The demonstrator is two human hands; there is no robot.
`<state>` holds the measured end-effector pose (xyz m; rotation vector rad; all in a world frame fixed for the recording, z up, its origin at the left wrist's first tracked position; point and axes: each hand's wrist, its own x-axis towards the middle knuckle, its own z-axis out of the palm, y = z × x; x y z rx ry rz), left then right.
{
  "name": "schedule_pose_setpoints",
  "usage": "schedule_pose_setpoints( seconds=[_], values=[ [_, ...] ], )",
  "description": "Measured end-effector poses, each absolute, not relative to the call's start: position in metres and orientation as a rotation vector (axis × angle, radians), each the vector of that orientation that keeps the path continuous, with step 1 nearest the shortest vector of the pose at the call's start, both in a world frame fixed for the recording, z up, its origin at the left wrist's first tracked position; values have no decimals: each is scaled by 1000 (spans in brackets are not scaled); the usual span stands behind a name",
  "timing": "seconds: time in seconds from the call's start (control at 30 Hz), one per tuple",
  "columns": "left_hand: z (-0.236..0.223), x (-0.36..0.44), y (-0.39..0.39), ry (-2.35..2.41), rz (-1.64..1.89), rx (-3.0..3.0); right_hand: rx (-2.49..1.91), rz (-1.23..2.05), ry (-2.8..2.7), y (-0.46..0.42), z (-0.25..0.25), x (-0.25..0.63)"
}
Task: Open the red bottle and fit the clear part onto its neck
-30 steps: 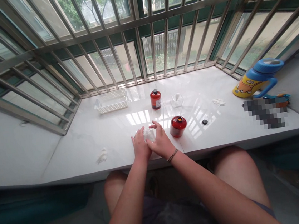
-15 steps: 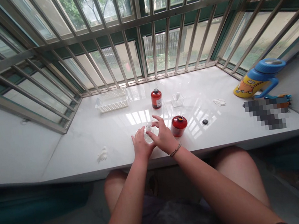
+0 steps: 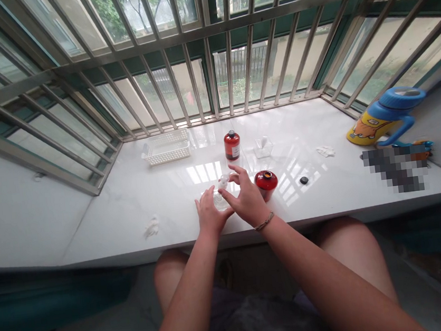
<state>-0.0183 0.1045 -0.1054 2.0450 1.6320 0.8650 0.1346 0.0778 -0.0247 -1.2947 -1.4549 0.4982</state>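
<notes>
Marble sill: a seated person worked at a white ledge [image 3: 128, 197] behind window bars.
Left hand: the left hand [image 3: 209, 215] cupped a small clear vessel [image 3: 220, 200] at the sill's near edge, fingers curled against it.
Right hand: the right hand [image 3: 248, 199] pinched a clear stopper [image 3: 224, 180] just above the vessel, at its 12 o'clock; hands close together, not clasped.
Progress: the stopper appeared lifted clear of the vessel; one red bottle [image 3: 266, 182], at the right hand's 2 o'clock, stood uncapped, its black cap [image 3: 304, 180] lying at its 3 o'clock. Whether anything had been poured could not be told.
Count: two red bottles, the second [image 3: 232, 145] capped at 12 o'clock; one basket [image 3: 166, 147]; one clear dish [image 3: 263, 147]; two white wads [image 3: 151, 227] [image 3: 325, 150]; one yellow-blue jug [image 3: 384, 117].
</notes>
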Motion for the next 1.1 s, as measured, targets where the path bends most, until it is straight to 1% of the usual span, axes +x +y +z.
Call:
schedule_pose_setpoints(
  seconds=[0.3, 0.47, 0.6, 0.83, 1.1],
  values=[
    [-101, -17, 104, 1637, 871, 2008, -1291, 496, -1375, 76, -20, 138],
    [-100, -16, 104, 1625, 878, 2005, -1292, 593, -1421, 76, -19, 139],
    [-100, -16, 104, 1630, 890, 1994, -1262, 557, -1381, 75, -20, 138],
    [-108, -17, 106, 1620, 916, 2043, -1315, 429, -1509, 72, -31, 138],
    [-106, -16, 105, 1646, 908, 2053, -1269, 397, -1595, 60, -41, 137]
  ],
)
